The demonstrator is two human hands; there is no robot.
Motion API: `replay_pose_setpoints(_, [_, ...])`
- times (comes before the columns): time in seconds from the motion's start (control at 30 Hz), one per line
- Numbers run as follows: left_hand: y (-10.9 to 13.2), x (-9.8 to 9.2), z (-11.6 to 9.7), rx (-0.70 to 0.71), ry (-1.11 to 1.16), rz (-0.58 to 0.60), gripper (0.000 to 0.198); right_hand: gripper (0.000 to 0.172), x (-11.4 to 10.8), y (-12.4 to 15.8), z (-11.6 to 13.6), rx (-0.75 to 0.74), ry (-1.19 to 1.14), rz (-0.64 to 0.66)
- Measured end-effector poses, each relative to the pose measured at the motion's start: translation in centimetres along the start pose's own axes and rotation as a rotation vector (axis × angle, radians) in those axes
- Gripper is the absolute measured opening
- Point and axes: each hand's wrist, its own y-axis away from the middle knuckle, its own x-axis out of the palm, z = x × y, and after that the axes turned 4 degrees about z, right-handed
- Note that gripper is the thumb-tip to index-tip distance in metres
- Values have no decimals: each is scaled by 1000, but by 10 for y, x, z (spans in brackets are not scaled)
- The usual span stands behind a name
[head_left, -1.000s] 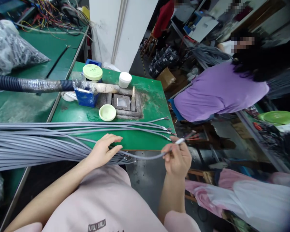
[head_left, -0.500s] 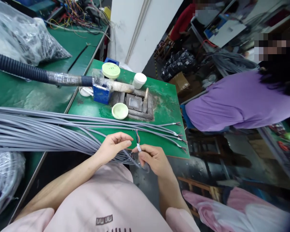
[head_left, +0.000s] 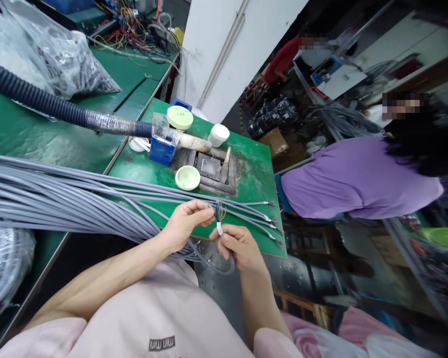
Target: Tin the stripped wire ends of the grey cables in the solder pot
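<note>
My right hand (head_left: 241, 247) is closed around a grey cable (head_left: 227, 268) just below its white sleeve (head_left: 219, 228). From the sleeve, thin coloured wires (head_left: 219, 211) stick upward, with a red one bent out to the right. Left of these wires, my left hand (head_left: 190, 223) has its thumb and forefinger pinched on a thin wire; its tip is too small to make out. Behind both hands, several grey cables (head_left: 134, 191) run across the green bench, their stripped ends (head_left: 274, 221) fanned out toward the right edge.
A solder pot (head_left: 211, 166) is set into the bench (head_left: 256, 171), beside a black hose (head_left: 59, 107) with a pale nozzle. Around it stand a small light-green bowl (head_left: 187, 178), a white jar (head_left: 219, 135) and a round tin (head_left: 179, 117). A person in purple (head_left: 354, 179) sits at right.
My left hand has moved right and its fingers have closed at the coloured wires. The red wire now bends out to the right. The camera view has shifted slightly.
</note>
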Motion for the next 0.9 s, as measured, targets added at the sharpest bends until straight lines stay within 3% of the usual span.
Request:
replay_pose_setpoints(0.43, [-7,0,-10,67,-156,55,30,33,-3,-2,0,-22,59,50])
replay_pose_setpoints(0.67, [-4,-3,3,187,-270,-67,31,35,-3,-3,18,-112,253,-106])
replay_pose_setpoints(0.9, [-1,-7,17,382,-439,-28,23,25,4,-20,38,-199,521,-187])
